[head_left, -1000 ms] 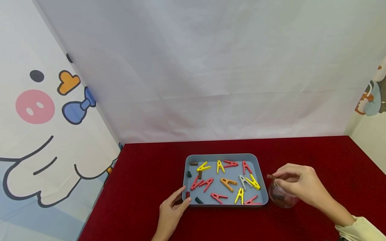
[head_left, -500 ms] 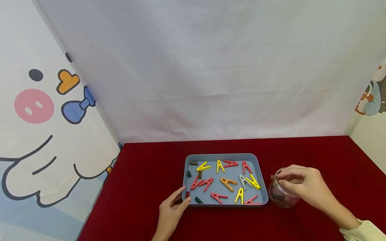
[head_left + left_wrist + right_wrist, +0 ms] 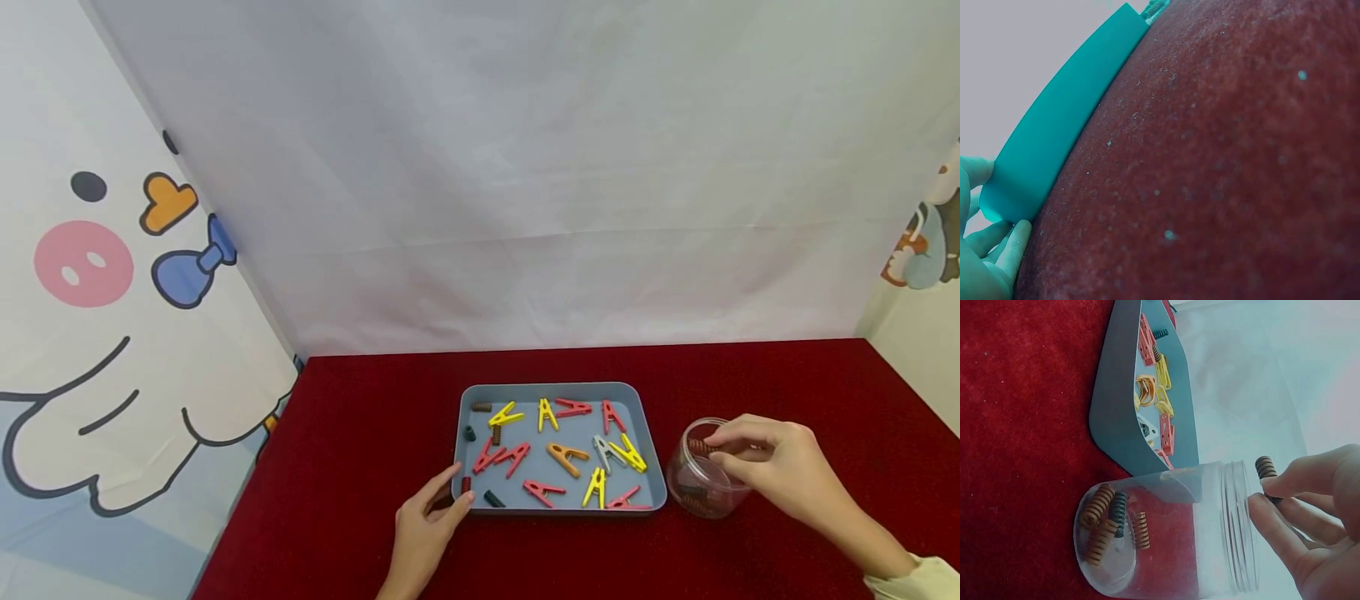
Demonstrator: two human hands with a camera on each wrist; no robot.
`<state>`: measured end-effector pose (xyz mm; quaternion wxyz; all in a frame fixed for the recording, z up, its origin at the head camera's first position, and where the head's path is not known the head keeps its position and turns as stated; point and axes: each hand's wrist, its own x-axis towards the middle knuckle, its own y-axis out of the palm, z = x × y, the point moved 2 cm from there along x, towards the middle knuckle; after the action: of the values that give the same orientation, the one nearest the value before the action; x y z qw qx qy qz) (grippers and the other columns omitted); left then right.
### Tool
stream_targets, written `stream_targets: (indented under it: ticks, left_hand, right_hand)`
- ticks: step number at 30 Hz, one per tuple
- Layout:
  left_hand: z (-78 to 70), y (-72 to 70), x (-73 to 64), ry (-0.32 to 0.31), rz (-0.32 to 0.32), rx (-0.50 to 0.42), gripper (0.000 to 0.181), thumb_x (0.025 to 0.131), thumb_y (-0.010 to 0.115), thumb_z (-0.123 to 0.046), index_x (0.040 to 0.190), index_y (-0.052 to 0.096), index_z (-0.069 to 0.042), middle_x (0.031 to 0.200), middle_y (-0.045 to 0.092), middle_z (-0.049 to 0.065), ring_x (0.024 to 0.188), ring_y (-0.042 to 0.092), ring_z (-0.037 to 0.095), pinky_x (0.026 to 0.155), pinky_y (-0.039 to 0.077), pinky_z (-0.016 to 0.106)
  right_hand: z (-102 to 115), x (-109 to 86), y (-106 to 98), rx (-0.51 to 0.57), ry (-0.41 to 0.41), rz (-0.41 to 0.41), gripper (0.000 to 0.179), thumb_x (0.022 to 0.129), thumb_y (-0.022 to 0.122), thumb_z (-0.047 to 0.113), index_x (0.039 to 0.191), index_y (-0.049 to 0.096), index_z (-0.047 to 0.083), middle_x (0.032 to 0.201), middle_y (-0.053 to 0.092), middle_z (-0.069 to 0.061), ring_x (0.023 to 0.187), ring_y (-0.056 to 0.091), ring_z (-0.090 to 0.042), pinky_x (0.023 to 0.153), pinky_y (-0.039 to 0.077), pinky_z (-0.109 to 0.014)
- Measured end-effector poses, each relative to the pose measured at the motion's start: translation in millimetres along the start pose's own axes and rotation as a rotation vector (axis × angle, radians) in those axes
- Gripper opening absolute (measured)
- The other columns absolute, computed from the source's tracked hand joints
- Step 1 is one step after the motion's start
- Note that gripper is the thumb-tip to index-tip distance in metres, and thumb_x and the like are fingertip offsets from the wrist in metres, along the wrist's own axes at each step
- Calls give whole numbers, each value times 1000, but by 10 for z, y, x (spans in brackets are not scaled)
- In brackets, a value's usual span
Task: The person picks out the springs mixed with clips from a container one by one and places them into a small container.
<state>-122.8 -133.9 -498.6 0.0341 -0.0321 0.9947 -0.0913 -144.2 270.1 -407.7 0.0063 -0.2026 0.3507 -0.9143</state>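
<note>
My right hand (image 3: pixel 783 462) pinches a brown coil spring (image 3: pixel 1265 467) between thumb and fingertips, just over the mouth of a clear plastic jar (image 3: pixel 681 479). Inside the jar, in the right wrist view, lie several brown springs (image 3: pixel 1099 506) and a dark green spring (image 3: pixel 1120 514). My left hand (image 3: pixel 426 529) holds the near left corner of a blue-grey tray (image 3: pixel 562 510), thumb at the front rim and fingers along the left wall. In the left wrist view its fingertips (image 3: pixel 1019 240) touch the tray's outer side.
Red, yellow, orange and grey clothespins, such as an orange one (image 3: pixel 567 458), lie spread in the tray. Loose springs lie along its left side, among them a red one (image 3: pixel 467 485) and a dark green one (image 3: pixel 493 498). A red cloth (image 3: pixel 360 433) covers the table; a pale curtain stands behind.
My right hand has moved slightly right, bringing the brown spring from beside the jar's left rim to over its mouth. My left hand and the tray stay put.
</note>
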Motion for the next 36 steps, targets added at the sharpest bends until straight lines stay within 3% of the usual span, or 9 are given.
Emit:
stream_targets:
  ticks: [6, 15, 25, 36]
  left_hand:
    - [193, 2, 88, 19, 2, 5, 49, 86, 72, -23, 131, 58, -13, 133, 50, 20, 94, 66, 21, 79, 53, 30]
    - [67, 0, 27, -1, 8, 0, 48, 85, 73, -21, 130, 59, -12, 132, 51, 20, 91, 67, 22, 79, 53, 29]
    - [216, 5, 64, 21, -14, 18, 49, 84, 73, -30, 130, 60, -20, 133, 52, 15, 93, 66, 18, 80, 53, 28]
    - [190, 7, 57, 18, -5, -2, 48, 85, 72, -28, 131, 59, -19, 134, 51, 17, 91, 67, 18, 80, 52, 29]
  right_hand:
    - [-46, -19, -8, 6, -14, -10, 26, 69, 76, -12, 84, 73, 9, 84, 68, 0, 69, 63, -4, 58, 51, -15]
    - [-69, -29, -24, -7, -27, -28, 26, 68, 76, -12, 83, 73, 8, 84, 67, -1, 68, 63, -2, 57, 51, -15]
    - [-51, -24, -57, -68, -117, -58, 30, 65, 79, -12, 81, 73, 13, 82, 68, 3, 68, 60, 1, 57, 49, -12]
    - [-71, -16, -38, -93, -119, -61, 28, 65, 80, -10, 80, 73, 12, 80, 67, 3, 61, 56, -1, 53, 47, -13]
